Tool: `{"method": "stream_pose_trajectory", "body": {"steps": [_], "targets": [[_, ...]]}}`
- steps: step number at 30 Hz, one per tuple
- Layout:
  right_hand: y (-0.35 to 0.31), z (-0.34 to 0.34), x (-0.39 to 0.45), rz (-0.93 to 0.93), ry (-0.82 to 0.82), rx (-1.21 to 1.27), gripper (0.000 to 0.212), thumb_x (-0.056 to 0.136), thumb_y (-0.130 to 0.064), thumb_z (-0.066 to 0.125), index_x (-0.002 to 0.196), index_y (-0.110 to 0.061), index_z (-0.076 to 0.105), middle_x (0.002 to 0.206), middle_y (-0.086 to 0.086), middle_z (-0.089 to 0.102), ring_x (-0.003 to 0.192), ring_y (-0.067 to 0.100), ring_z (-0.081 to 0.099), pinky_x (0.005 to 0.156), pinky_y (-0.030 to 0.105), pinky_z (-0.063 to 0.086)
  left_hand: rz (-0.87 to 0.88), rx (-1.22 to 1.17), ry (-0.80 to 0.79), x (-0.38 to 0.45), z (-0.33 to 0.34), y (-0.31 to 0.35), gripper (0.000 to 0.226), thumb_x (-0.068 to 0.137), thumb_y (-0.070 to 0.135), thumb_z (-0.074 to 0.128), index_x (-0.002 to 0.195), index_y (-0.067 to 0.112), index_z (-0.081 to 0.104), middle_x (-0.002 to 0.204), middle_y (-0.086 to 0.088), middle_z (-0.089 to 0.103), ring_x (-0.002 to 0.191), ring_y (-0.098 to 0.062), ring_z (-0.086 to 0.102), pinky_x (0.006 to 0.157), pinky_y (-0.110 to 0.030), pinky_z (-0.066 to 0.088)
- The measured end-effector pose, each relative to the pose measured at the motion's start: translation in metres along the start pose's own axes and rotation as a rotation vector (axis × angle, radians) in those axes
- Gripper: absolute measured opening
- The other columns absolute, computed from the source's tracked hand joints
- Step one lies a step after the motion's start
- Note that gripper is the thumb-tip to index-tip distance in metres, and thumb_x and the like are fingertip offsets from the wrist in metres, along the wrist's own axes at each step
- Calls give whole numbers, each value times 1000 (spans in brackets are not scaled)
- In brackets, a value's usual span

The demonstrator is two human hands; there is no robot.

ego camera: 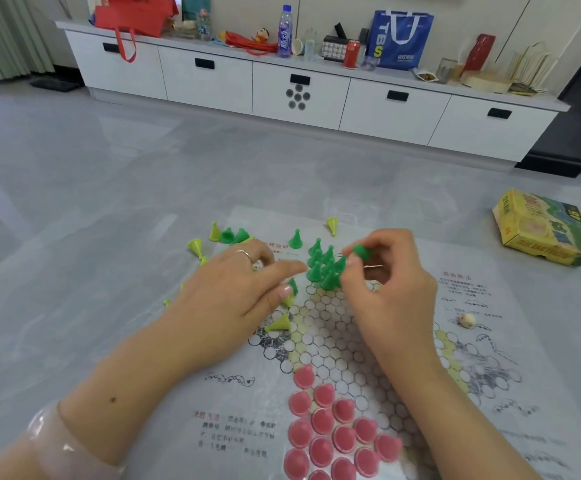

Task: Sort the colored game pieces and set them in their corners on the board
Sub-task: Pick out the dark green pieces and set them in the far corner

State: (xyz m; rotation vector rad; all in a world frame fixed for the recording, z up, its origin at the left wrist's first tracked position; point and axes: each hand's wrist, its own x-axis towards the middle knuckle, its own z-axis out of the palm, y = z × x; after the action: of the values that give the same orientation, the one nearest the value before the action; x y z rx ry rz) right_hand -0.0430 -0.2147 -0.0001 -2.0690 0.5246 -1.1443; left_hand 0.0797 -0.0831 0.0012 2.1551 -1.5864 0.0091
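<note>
The left hand [233,299] hides part of the board [483,344] and several pieces.

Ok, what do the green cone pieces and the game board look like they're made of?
Green cone pieces: probably moulded plastic, with uniform colour and a slight sheen. Game board: seemingly a thin printed sheet, paper or plastic film, lying flat on the floor; which one, I can't tell.

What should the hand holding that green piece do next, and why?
Probably set it down upright beside the green cluster at the far corner of the board. The right hand pinches a dark green piece just above that group, where matching cones already stand, while the pink pieces fill the near corner. The left hand lies over loose pieces.
</note>
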Motion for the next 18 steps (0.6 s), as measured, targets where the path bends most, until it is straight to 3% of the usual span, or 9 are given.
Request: {"method": "stream_pose_trajectory", "body": {"steps": [3,6,9,13,18], "targets": [[4,-5,4,144,122,158,29,84,-8,56,81,-33,42,75,-6,64,68,6,63,64,22,53,27,150,-88,0,3,1,61,83,56,6,129,46,45,126,9,51,106,-13,48,90,-32,37],[3,-6,4,170,156,229,18,82,-14,49,80,-31,43,72,-1,64,64,12,60,60,31,52,86,232,-106,2,7,-2,46,89,47,23,109,40,64,100,8,66,83,-15,58,73,-35,48],[5,-4,4,151,134,184,24,88,-10,52,81,-31,45,77,-3,65,70,8,61,63,28,53,82,238,-24,3,5,-10,36,85,39,37,92,32,72,81,7,67,68,-16,59,58,-28,45],[8,-3,5,29,111,-11,16,88,-12,57,82,-27,55,83,-14,55,75,-4,54,64,8,44,-67,148,-37,2,-3,-12,36,80,41,38,97,30,68,94,6,63,91,-20,55,71,-26,33],[8,0,0,-20,-38,-71,15,85,-9,62,83,-24,61,78,-13,59,74,6,54,64,11,45,-168,69,74,-2,-3,-14,25,85,31,41,95,26,64,95,11,54,93,-17,48,71,-28,37]]}}
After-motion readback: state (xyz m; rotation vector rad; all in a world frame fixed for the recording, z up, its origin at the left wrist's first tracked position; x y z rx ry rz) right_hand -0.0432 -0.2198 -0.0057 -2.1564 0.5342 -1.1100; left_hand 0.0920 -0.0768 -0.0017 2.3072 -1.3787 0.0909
